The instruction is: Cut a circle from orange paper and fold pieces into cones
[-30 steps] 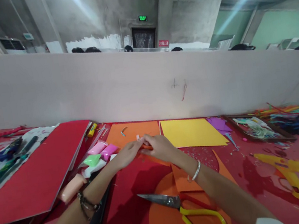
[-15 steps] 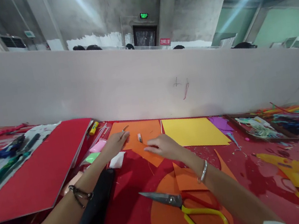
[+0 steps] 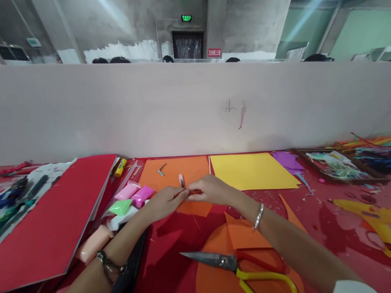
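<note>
My left hand (image 3: 167, 202) and my right hand (image 3: 210, 190) meet over the orange sheet (image 3: 153, 172). Their fingertips are pinched together around something small that I cannot make out. Just behind the fingertips a small tube-like piece with a pale end (image 3: 181, 180) lies on the orange sheet. A short thin bluish piece (image 3: 161, 170) rests further back and left. Scissors (image 3: 224, 261) with red and yellow handles lie on an orange paper disc (image 3: 215, 290), below my right forearm.
Yellow sheet (image 3: 252, 171) right of the orange one; coloured clay packets (image 3: 120, 207) and a red board (image 3: 49, 216) on the left. A yellow glue gun (image 3: 378, 221) and a tray of scraps (image 3: 341, 167) lie right. A white partition (image 3: 160, 112) stands behind.
My left hand has moved right and nearer from the thin bluish piece, joining its fingertips to my right hand's. The bluish piece and a pink packet are now uncovered. My right hand has barely shifted.
</note>
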The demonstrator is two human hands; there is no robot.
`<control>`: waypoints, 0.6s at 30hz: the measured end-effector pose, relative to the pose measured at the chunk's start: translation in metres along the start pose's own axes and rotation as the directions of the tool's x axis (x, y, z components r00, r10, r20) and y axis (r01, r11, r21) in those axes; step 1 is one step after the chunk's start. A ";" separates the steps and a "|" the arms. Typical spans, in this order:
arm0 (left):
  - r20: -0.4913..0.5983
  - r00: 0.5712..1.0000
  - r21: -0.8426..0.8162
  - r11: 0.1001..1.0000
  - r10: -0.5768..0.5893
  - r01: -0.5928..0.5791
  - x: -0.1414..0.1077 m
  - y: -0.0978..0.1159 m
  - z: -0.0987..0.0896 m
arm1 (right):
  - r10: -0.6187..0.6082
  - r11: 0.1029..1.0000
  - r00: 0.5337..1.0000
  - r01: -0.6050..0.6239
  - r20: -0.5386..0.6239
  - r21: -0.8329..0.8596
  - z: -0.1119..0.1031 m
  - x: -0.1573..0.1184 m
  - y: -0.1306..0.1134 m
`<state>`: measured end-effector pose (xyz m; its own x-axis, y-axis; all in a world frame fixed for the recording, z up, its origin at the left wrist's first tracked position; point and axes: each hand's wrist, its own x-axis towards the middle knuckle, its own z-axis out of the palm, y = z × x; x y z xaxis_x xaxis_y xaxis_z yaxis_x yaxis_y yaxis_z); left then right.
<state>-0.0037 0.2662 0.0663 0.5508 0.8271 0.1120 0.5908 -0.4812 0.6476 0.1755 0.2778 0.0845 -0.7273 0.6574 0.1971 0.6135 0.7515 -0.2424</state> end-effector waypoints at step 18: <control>-0.093 0.993 -0.098 0.993 -0.072 0.063 -0.005 -0.003 0.010 | 0.036 0.998 0.997 -0.039 -0.061 -0.057 0.003 -0.002 -0.007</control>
<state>-0.0023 0.2600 0.0564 0.4496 0.8831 0.1344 0.5640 -0.3973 0.7239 0.1715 0.2711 0.0834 -0.6848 0.6861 0.2458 0.6583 0.7270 -0.1953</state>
